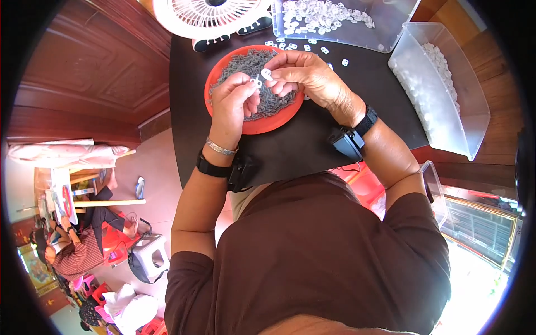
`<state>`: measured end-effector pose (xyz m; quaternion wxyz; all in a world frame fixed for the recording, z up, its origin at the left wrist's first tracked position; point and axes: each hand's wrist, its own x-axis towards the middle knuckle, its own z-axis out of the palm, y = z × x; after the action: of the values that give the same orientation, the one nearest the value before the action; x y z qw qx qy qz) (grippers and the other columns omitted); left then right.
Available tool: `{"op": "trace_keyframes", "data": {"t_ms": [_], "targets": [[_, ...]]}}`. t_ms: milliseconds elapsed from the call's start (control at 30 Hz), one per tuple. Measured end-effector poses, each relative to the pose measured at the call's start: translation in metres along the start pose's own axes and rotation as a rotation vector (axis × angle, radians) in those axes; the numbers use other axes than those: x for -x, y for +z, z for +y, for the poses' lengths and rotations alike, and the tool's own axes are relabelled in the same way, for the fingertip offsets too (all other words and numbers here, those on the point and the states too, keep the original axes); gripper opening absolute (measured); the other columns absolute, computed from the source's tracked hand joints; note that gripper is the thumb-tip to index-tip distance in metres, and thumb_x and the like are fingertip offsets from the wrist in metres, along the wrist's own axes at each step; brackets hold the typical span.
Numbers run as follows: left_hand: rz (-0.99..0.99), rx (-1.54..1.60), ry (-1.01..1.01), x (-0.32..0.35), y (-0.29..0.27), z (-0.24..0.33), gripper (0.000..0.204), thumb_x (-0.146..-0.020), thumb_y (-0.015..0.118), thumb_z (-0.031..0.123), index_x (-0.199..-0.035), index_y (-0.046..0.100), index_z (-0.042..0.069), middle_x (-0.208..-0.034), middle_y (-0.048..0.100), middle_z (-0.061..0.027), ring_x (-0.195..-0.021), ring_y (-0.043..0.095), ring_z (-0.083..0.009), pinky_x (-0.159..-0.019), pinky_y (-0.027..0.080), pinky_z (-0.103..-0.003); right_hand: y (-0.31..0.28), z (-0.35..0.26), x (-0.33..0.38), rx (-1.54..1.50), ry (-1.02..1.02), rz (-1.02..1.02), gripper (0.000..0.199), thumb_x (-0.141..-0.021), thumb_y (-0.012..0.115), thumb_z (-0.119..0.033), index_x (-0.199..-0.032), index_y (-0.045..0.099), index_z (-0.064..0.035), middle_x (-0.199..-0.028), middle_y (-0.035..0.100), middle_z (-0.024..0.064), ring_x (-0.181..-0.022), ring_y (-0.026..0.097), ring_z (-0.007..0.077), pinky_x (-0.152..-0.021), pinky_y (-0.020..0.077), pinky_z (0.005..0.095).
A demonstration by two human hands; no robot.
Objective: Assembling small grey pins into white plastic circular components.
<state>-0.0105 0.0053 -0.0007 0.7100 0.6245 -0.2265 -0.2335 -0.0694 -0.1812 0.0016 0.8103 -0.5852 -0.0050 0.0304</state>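
Over a red round tray heaped with small grey screw-like pieces, both my hands are raised close together. My left hand pinches a small white plastic piece with round holes between thumb and fingertips. Just beside it, my right hand grips another white plastic piece, rounded in shape, with thumb and forefinger. The two white pieces are very near each other; I cannot tell whether they touch. Several loose white pieces lie on the dark table behind the tray.
A clear bin of white parts stands at the back, another clear bin at the right. A white fan is at the back left. Another person sits far left near stools. The black table edge is near my body.
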Motion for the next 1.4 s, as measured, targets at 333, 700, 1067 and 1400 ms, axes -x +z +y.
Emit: {"op": "trace_keyframes", "data": {"t_ms": [333,700,1067,1400], "targets": [[-0.049,-0.023,-0.006,0.002,0.002,0.0,0.017,-0.084,0.053,0.014,-0.071,0.055,0.003,-0.059,0.052,-0.0006,-0.049,0.044,-0.0062,-0.045,0.032,-0.02,-0.001,0.002,-0.001,0.034,-0.021,0.009,0.021,-0.084,0.065,-0.012,-0.101,0.061,0.0,-0.083,0.066,0.0057,-0.071,0.063,0.0096,-0.066,0.0514,0.021],[-0.024,-0.093,-0.012,0.001,0.002,-0.004,0.015,-0.082,0.054,0.01,-0.07,0.055,0.002,-0.058,0.05,0.0002,-0.049,0.043,-0.0053,-0.045,0.033,-0.021,0.006,-0.004,0.004,0.214,-0.092,0.025,0.02,-0.083,0.065,-0.01,-0.1,0.063,0.0003,-0.08,0.065,0.0041,-0.069,0.059,0.0067,-0.065,0.0489,0.0206],[-0.007,-0.137,-0.018,0.003,0.004,-0.002,0.016,-0.084,0.053,0.011,-0.071,0.055,0.002,-0.06,0.05,0.0009,-0.051,0.043,-0.0047,-0.046,0.033,-0.02,0.008,0.002,0.004,0.326,-0.157,-0.005,0.017,-0.084,0.063,-0.005,-0.1,0.063,0.0013,-0.082,0.065,0.0046,-0.073,0.06,0.0086,-0.07,0.0506,0.0234],[0.061,-0.097,-0.017,0.004,0.01,-0.004,0.016,-0.088,0.051,0.015,-0.083,0.06,0.002,-0.063,0.054,-0.0009,-0.05,0.046,-0.0056,-0.044,0.034,-0.017,0.022,0.013,0.006,0.483,-0.269,0.031,0.026,-0.08,0.068,-0.001,-0.105,0.059,-0.0018,-0.088,0.063,0.0022,-0.082,0.059,0.0071,-0.074,0.0497,0.0223]]}}
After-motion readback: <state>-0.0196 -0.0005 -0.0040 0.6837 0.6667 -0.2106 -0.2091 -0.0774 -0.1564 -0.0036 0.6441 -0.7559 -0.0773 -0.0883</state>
